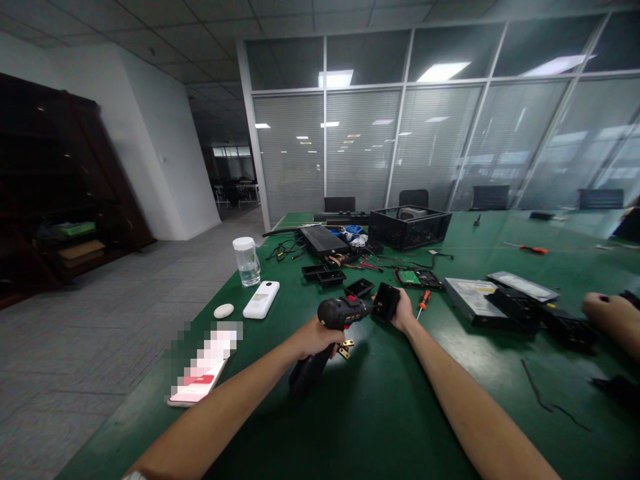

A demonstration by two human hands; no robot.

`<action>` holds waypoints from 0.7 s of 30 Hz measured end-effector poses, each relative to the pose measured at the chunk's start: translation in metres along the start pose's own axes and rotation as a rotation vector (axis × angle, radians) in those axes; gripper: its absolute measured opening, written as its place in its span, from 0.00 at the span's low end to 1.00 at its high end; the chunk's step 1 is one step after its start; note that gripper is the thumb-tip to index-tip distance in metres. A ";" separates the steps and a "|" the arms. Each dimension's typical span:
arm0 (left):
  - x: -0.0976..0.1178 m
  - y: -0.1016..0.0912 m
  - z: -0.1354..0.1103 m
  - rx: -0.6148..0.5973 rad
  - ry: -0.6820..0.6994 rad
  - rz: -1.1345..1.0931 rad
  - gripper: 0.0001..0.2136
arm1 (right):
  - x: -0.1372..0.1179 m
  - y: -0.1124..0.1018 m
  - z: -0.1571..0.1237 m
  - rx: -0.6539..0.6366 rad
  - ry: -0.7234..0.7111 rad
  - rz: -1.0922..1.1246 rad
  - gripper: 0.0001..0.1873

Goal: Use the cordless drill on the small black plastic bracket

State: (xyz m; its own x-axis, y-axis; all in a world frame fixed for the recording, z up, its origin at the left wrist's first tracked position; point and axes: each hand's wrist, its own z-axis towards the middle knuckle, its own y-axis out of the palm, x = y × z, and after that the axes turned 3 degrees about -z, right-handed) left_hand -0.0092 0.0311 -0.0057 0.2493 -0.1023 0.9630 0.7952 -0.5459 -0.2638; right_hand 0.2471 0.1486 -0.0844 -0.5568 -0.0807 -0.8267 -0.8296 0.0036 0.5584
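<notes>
My left hand [316, 339] is wrapped round the grip of a black cordless drill [336, 312], its nose pointing right. In my right hand [403, 313] is a small black box-shaped part [385, 303], tilted up with one face toward the drill. The drill's tip is close to that face; whether they touch I cannot tell. Small brass-coloured metal pieces [345, 349] show just below my left hand. Beyond my hands sit similar black open trays [331, 277]. An orange-handled screwdriver [425, 299] lies just right of my right hand.
On the green table [370, 413] are a lidded clear jar [247, 261], a white device [261, 300], a phone [200, 377], a circuit board [413, 277], a silver drive unit [470, 300] and a black case frame [410, 227] behind cables. Another person's hand [613, 317] is at right.
</notes>
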 end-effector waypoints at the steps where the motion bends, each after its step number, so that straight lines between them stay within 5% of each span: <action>1: -0.001 0.000 0.001 -0.004 0.005 0.001 0.06 | 0.000 0.000 0.000 0.001 0.002 0.002 0.19; 21: 0.001 0.000 0.000 -0.025 -0.009 -0.039 0.07 | -0.001 0.001 0.001 0.022 -0.005 0.003 0.18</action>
State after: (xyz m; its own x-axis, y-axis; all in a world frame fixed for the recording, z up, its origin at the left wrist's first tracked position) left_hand -0.0092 0.0313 -0.0051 0.2238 -0.0729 0.9719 0.7905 -0.5698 -0.2247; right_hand 0.2468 0.1494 -0.0832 -0.5597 -0.0753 -0.8253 -0.8284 0.0255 0.5595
